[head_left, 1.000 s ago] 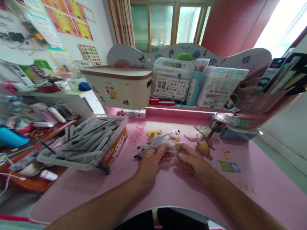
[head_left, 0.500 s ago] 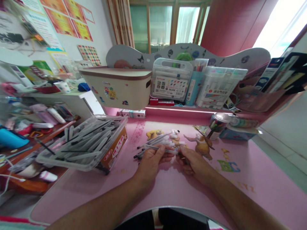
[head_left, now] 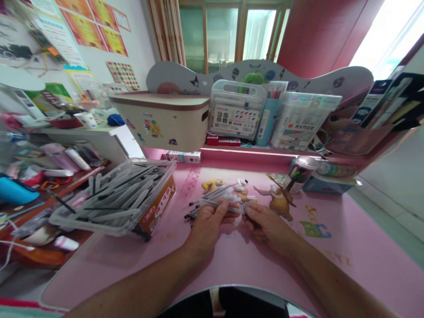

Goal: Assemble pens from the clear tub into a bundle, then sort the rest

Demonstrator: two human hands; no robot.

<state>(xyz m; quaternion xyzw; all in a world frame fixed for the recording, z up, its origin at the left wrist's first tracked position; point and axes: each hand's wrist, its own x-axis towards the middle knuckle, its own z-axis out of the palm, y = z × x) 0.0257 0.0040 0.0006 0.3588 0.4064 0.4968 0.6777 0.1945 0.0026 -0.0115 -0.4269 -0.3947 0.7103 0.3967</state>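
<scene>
Our left hand (head_left: 207, 223) grips a pen bundle (head_left: 215, 198); our right hand (head_left: 265, 223) pinches one pen's end over the pink desk (head_left: 251, 260).

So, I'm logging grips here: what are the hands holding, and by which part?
The left hand pinches a grey pen about mid-barrel, and the right hand grips the same pen's right end.

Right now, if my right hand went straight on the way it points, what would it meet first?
The bundle of pens in your left hand: your right hand points up and left, its fingertips seemingly touching one pen's end. Depth is hard to judge.
</scene>
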